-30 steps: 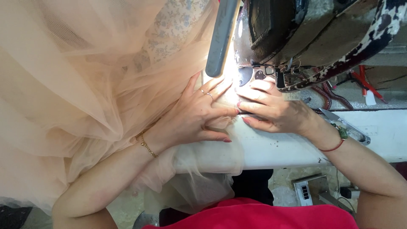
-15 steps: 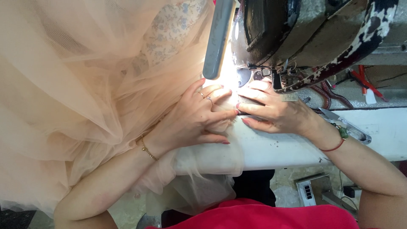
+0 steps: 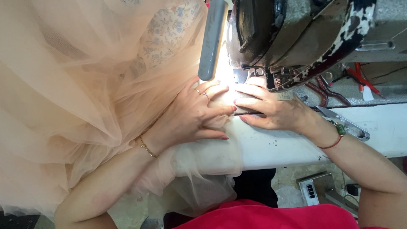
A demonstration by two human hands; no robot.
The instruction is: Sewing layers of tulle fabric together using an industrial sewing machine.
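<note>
A big heap of peach tulle fabric [image 3: 72, 89] fills the left side and spills over the white sewing table [image 3: 280, 148]. My left hand [image 3: 190, 114] lies flat on the tulle, fingers spread, pressing its edge down beside the needle area. My right hand [image 3: 271, 110] rests on the table just right of it, fingertips pinching the fabric edge under the sewing machine head [image 3: 288, 38]. The two hands almost touch. A bright lamp [image 3: 212, 40] lights the spot and washes out the needle.
A flower-printed cloth [image 3: 165, 38] lies under the tulle at the top. Thread snips [image 3: 343, 123] rest on the table right of my right wrist. Red-handled tools [image 3: 360, 80] lie behind the machine. A small grey box [image 3: 313, 188] sits on the floor below.
Both hands have stayed by the needle, with my left fingers shifting slightly over the tulle. The view has moved in a little closer.
</note>
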